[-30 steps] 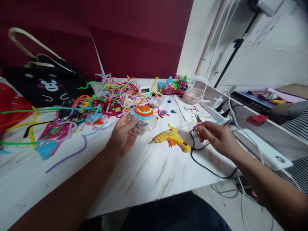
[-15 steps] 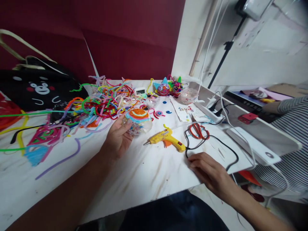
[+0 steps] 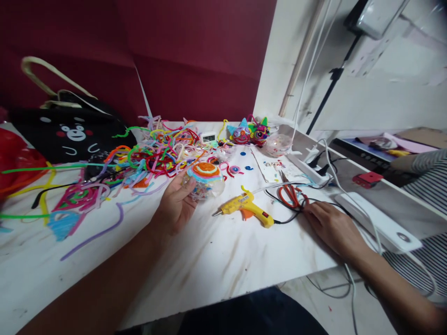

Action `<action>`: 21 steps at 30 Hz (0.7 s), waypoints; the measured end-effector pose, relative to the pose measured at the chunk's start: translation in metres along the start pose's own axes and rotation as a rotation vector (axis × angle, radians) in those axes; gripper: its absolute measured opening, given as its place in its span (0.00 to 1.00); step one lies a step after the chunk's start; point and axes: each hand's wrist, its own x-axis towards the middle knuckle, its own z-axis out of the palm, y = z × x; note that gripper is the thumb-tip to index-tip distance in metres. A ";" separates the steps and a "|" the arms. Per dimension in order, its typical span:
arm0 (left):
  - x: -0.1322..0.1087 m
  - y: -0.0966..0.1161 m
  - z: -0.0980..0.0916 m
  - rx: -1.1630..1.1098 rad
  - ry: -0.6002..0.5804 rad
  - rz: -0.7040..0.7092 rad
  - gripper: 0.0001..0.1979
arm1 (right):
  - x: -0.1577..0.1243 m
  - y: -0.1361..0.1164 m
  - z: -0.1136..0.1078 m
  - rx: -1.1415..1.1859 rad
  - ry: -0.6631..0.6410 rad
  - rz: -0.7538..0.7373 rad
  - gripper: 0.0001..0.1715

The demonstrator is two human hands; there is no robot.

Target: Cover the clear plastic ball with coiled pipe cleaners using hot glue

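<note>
A clear plastic ball (image 3: 213, 190) with orange, white and light blue fuzzy bands on top is gripped at its left side by my left hand (image 3: 179, 200). To its right lies a yellow hot glue gun (image 3: 246, 204) on the table, nozzle pointing left. My right hand (image 3: 330, 225) rests low over the table, fingers closed at the glue gun's black cord (image 3: 288, 219). Its fingertips are beside the red handles of the scissors (image 3: 289, 195), and the grip itself is partly hidden.
Tangled pipe cleaners (image 3: 164, 149) heap at the back left before a black bag (image 3: 70, 135). Two decorated heads (image 3: 259, 132) and a clear bowl (image 3: 278, 145) stand behind. A power strip (image 3: 316, 171) and white box (image 3: 379, 221) lie right. A person's striped sleeve (image 3: 431, 163) shows.
My right hand has moved right and away from me, to the scissors' handles, and the black cord has shifted with it. My left hand still holds the ball. The view has turned slightly.
</note>
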 end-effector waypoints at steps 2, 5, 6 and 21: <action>0.000 0.000 -0.001 -0.004 -0.007 0.004 0.23 | 0.005 -0.002 -0.002 0.031 -0.045 -0.015 0.15; 0.001 0.002 -0.001 0.012 -0.018 0.010 0.23 | 0.011 -0.010 -0.006 0.133 -0.064 -0.058 0.15; 0.001 0.003 -0.001 0.019 -0.012 0.016 0.23 | 0.013 -0.013 -0.007 0.152 -0.055 -0.067 0.15; 0.011 0.013 -0.008 -0.077 0.164 0.083 0.19 | 0.096 -0.071 -0.030 0.339 -0.044 -0.064 0.21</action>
